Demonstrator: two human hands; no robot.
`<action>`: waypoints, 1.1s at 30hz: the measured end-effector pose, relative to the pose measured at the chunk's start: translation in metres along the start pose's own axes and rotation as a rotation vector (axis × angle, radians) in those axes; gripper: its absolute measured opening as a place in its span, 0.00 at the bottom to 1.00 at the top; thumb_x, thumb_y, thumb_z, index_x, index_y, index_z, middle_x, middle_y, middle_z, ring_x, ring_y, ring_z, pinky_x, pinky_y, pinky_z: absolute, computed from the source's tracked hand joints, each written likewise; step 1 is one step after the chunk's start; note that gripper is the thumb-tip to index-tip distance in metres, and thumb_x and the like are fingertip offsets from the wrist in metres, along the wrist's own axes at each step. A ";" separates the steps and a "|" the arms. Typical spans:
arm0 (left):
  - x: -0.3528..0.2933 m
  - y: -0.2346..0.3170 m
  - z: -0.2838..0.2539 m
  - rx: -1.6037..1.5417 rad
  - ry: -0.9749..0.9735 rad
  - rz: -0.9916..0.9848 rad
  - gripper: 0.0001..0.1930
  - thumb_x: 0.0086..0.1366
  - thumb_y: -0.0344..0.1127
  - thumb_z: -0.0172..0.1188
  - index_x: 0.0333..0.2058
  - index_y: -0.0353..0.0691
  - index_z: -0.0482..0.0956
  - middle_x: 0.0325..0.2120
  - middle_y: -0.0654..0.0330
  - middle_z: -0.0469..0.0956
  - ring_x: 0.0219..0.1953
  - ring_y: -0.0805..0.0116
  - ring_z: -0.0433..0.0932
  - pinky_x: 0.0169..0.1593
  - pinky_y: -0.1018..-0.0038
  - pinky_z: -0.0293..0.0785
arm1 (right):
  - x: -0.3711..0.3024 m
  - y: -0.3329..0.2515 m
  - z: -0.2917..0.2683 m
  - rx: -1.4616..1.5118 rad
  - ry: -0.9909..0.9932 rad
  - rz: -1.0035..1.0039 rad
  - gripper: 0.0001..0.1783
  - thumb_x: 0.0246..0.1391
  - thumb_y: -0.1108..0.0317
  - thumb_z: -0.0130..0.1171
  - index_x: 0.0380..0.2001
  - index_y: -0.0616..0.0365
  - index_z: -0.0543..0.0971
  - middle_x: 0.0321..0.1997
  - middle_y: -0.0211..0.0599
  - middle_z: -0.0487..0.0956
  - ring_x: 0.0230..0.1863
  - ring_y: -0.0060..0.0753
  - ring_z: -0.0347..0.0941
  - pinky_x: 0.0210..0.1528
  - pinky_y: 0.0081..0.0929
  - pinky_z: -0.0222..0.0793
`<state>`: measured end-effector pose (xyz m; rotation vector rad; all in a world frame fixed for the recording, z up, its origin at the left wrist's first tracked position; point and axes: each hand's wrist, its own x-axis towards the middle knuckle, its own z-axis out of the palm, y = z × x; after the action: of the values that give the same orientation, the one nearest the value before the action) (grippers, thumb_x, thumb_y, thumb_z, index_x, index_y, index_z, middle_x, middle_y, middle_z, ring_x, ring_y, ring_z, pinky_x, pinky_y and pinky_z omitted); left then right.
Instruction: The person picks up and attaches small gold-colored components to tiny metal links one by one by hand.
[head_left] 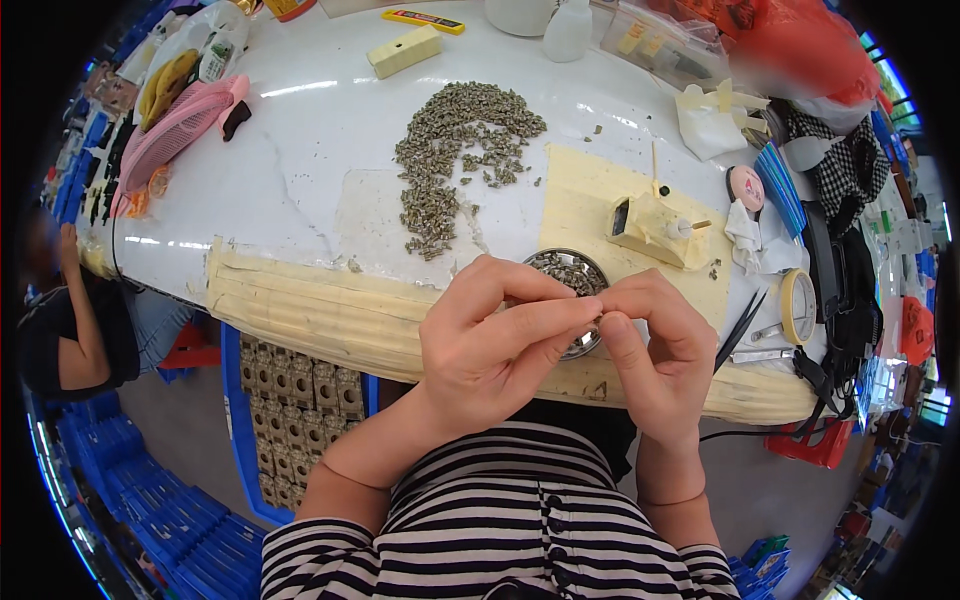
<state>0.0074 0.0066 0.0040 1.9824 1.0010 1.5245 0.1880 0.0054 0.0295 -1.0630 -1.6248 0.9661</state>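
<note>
My left hand and my right hand meet fingertip to fingertip above a round metal dish at the table's front edge. Both are closed in a pinch; whatever lies between the fingertips is too small and covered to name. The dish holds many small metal parts, partly hidden by my hands. Farther back on the white table, a large curved pile of similar small metal parts is spread out. To the right of the dish stands a block wrapped in cream tape with thin sticks on it.
Black tweezers and a tape roll lie at the right. A cream block and a yellow box cutter are at the back. Below the padded table edge, a blue crate holds metal blocks. Another person sits at the left.
</note>
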 end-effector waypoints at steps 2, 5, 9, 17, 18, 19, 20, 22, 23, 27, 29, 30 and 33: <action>0.000 0.000 0.001 0.004 0.006 0.009 0.13 0.55 0.22 0.70 0.40 0.40 0.86 0.35 0.58 0.80 0.33 0.69 0.76 0.34 0.78 0.72 | 0.000 -0.001 -0.001 0.084 -0.017 0.060 0.02 0.55 0.77 0.64 0.32 0.64 0.83 0.33 0.37 0.82 0.36 0.29 0.74 0.40 0.23 0.68; 0.000 0.001 0.001 0.008 0.025 0.018 0.14 0.54 0.22 0.70 0.40 0.42 0.87 0.35 0.59 0.79 0.33 0.69 0.75 0.34 0.77 0.71 | 0.000 -0.002 -0.003 0.207 -0.045 0.135 0.02 0.55 0.77 0.63 0.32 0.65 0.82 0.33 0.36 0.82 0.36 0.27 0.74 0.40 0.23 0.68; 0.000 0.000 0.001 0.026 0.026 0.033 0.14 0.53 0.22 0.71 0.40 0.42 0.87 0.35 0.59 0.78 0.34 0.69 0.74 0.35 0.76 0.70 | -0.001 0.000 -0.004 0.188 -0.026 0.135 0.02 0.53 0.78 0.64 0.31 0.65 0.82 0.33 0.35 0.81 0.35 0.27 0.73 0.40 0.22 0.67; 0.001 -0.002 0.003 0.026 0.075 0.017 0.12 0.54 0.21 0.70 0.38 0.39 0.86 0.33 0.60 0.79 0.33 0.69 0.75 0.35 0.77 0.70 | -0.001 0.001 0.000 -0.196 0.149 -0.197 0.07 0.49 0.78 0.68 0.34 0.63 0.85 0.31 0.37 0.82 0.32 0.30 0.75 0.35 0.23 0.69; 0.000 -0.002 0.004 0.022 0.074 0.008 0.12 0.54 0.21 0.70 0.38 0.39 0.86 0.33 0.60 0.79 0.33 0.69 0.75 0.35 0.77 0.70 | -0.001 0.001 0.000 -0.200 0.133 -0.197 0.07 0.49 0.78 0.68 0.34 0.63 0.85 0.31 0.37 0.82 0.32 0.30 0.75 0.35 0.23 0.69; -0.001 -0.002 0.004 0.018 0.073 -0.001 0.12 0.55 0.21 0.70 0.38 0.39 0.86 0.33 0.60 0.79 0.33 0.69 0.75 0.35 0.77 0.70 | -0.001 0.001 0.000 -0.202 0.116 -0.198 0.07 0.49 0.78 0.69 0.34 0.62 0.85 0.31 0.37 0.82 0.32 0.30 0.75 0.35 0.23 0.69; -0.001 -0.002 0.003 0.020 0.069 0.001 0.12 0.55 0.21 0.70 0.38 0.39 0.86 0.33 0.60 0.79 0.33 0.69 0.75 0.35 0.77 0.71 | -0.002 0.001 0.001 -0.194 0.112 -0.198 0.07 0.49 0.78 0.69 0.34 0.62 0.85 0.31 0.37 0.82 0.32 0.30 0.75 0.35 0.23 0.69; 0.000 -0.003 0.003 0.024 0.061 0.006 0.12 0.55 0.21 0.70 0.38 0.38 0.86 0.33 0.60 0.79 0.33 0.69 0.75 0.35 0.77 0.71 | -0.002 0.004 0.003 -0.178 0.102 -0.199 0.07 0.49 0.78 0.69 0.34 0.62 0.85 0.31 0.38 0.82 0.32 0.30 0.75 0.35 0.23 0.69; 0.000 -0.003 0.003 0.014 0.064 -0.001 0.12 0.55 0.21 0.70 0.38 0.39 0.86 0.33 0.59 0.79 0.33 0.69 0.75 0.35 0.77 0.71 | -0.002 0.004 0.004 -0.171 0.099 -0.197 0.07 0.49 0.77 0.68 0.34 0.62 0.85 0.32 0.38 0.82 0.32 0.31 0.75 0.35 0.23 0.69; 0.002 -0.001 0.003 0.005 0.055 0.001 0.14 0.52 0.22 0.71 0.38 0.41 0.87 0.33 0.61 0.79 0.33 0.68 0.75 0.35 0.75 0.70 | -0.003 0.006 0.003 -0.086 0.070 -0.121 0.05 0.52 0.76 0.67 0.34 0.63 0.85 0.32 0.38 0.82 0.33 0.31 0.75 0.37 0.24 0.69; 0.002 -0.001 0.001 0.016 0.043 0.019 0.14 0.51 0.23 0.71 0.38 0.42 0.87 0.33 0.61 0.79 0.33 0.67 0.74 0.35 0.75 0.69 | -0.004 0.005 0.004 0.005 0.040 -0.037 0.04 0.53 0.76 0.67 0.33 0.63 0.84 0.32 0.38 0.82 0.34 0.31 0.75 0.38 0.24 0.69; 0.001 -0.001 0.001 0.020 0.038 0.029 0.13 0.52 0.23 0.71 0.38 0.42 0.87 0.33 0.61 0.79 0.33 0.68 0.74 0.36 0.75 0.69 | -0.005 0.004 0.004 0.060 0.023 0.010 0.04 0.53 0.76 0.66 0.33 0.63 0.84 0.32 0.38 0.82 0.34 0.31 0.75 0.39 0.24 0.69; 0.001 -0.002 0.001 0.025 0.031 0.040 0.13 0.53 0.23 0.71 0.38 0.43 0.87 0.34 0.60 0.79 0.34 0.67 0.73 0.37 0.74 0.68 | -0.003 0.002 0.003 0.176 0.011 0.101 0.03 0.53 0.76 0.66 0.31 0.63 0.83 0.32 0.37 0.82 0.34 0.31 0.74 0.39 0.24 0.68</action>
<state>0.0078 0.0088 0.0036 2.0129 1.0041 1.5759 0.1862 0.0024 0.0261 -1.0346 -1.4593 1.1463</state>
